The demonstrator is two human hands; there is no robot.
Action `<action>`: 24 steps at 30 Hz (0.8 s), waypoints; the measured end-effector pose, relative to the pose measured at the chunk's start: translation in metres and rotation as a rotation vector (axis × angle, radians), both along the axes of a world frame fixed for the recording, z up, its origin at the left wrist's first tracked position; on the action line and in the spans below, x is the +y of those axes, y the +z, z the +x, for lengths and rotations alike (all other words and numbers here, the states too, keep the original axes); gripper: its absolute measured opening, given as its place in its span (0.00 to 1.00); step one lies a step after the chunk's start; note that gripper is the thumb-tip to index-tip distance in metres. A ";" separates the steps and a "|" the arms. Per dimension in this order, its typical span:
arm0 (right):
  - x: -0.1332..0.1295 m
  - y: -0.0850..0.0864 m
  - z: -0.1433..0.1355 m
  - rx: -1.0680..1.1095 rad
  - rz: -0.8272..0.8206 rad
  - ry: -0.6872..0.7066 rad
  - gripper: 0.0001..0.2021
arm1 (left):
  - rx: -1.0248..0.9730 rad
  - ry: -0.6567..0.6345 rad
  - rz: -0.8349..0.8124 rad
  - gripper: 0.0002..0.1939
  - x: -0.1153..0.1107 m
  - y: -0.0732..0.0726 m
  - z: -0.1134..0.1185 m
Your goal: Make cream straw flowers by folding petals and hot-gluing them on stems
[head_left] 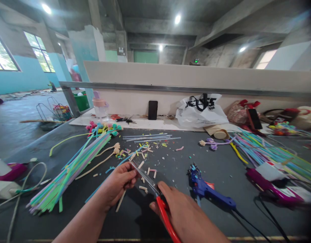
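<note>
My left hand [123, 179] is closed in a pinch on a cream pipe cleaner [120, 201], whose lower end sticks out beneath the fingers. In my right hand [174, 202] is a pair of scissors [162, 211] with red handles. Its metal blades point up and left, their tips at my left fingertips. Whether the blades are apart or closed is hard to see. Short cut pieces of pipe cleaner [143, 188] lie around both hands. A blue pipe cleaner [100, 187] passes behind my left forearm.
At left lies a bundle of coloured pipe cleaners [77, 168]; another bundle [261, 148] is at right. A blue glue gun [211, 190] with a cord rests right of my hand. Clear sticks [150, 137], a phone [152, 110], a cup [100, 108] and a white bag [201, 109] stand farther back.
</note>
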State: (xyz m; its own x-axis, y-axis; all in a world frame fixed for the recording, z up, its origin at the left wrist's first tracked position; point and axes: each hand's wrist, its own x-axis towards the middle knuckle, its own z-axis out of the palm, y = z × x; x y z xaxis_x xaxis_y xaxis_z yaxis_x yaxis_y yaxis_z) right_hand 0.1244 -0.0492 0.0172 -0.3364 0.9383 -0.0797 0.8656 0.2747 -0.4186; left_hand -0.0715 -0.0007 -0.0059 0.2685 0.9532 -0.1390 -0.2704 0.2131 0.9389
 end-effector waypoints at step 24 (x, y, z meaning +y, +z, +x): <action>0.005 -0.004 0.004 0.020 -0.053 0.008 0.10 | 0.011 -0.034 0.032 0.08 0.002 -0.005 -0.001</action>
